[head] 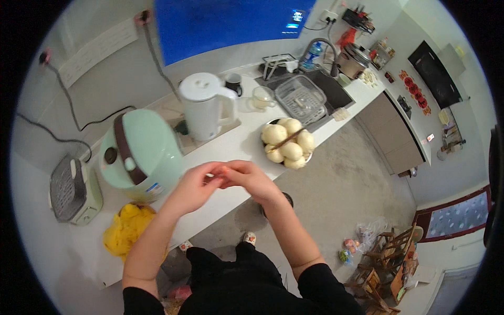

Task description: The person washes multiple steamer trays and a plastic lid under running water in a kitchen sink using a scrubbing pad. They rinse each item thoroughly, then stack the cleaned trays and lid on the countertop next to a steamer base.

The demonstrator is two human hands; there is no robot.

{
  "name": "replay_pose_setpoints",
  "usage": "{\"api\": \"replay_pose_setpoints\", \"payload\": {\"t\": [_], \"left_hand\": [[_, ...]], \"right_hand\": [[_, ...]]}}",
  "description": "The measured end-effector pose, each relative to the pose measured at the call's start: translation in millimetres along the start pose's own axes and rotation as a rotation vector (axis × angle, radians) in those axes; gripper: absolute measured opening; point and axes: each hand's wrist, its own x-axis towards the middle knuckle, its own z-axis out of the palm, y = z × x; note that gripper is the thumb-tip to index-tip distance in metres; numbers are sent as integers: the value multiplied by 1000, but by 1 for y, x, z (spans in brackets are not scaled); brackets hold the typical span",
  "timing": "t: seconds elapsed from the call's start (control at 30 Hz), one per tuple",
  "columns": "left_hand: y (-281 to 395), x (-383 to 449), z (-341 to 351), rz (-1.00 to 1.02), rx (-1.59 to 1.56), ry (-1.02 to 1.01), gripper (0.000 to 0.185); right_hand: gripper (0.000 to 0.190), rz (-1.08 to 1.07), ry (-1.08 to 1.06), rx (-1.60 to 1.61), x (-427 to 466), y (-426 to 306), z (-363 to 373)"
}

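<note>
My left hand [198, 187] and my right hand [252, 179] meet at the fingertips above the front edge of the white countertop [206, 208]. Whether anything small is between the fingers cannot be told. Just beyond my right hand, a bowl heaped with round, pale cream vegetables or buns [292, 151] stands on the counter, a thin brown stick lying across the heap. A mint-green rice cooker [151, 145] is close to my left hand. Behind the hands stands a white electric kettle [202, 106]. A yellow cloth or bag [128, 232] lies near my left forearm.
A glass cup [262, 98] and a dark mug [233, 82] stand behind the bowl. Farther right are a sink [338, 92] with a clear plastic drainer basket [301, 98] and a metal pot [352, 63]. A small green appliance [88, 206] is at far left. Wooden chairs [390, 252] stand at lower right.
</note>
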Motion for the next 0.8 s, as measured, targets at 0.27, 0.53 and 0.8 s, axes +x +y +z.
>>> {"api": "replay_pose_setpoints", "payload": {"t": [0.27, 0.53, 0.8], "left_hand": [[-10, 183, 153, -116, -83, -209, 28], [-66, 363, 166, -185, -148, -127, 28], [-132, 504, 204, -121, 224, -143, 34]], "right_hand": [[28, 74, 409, 178, -53, -18, -195], [36, 17, 886, 71, 6, -25, -391], [62, 280, 1207, -102, 120, 69, -565]]}}
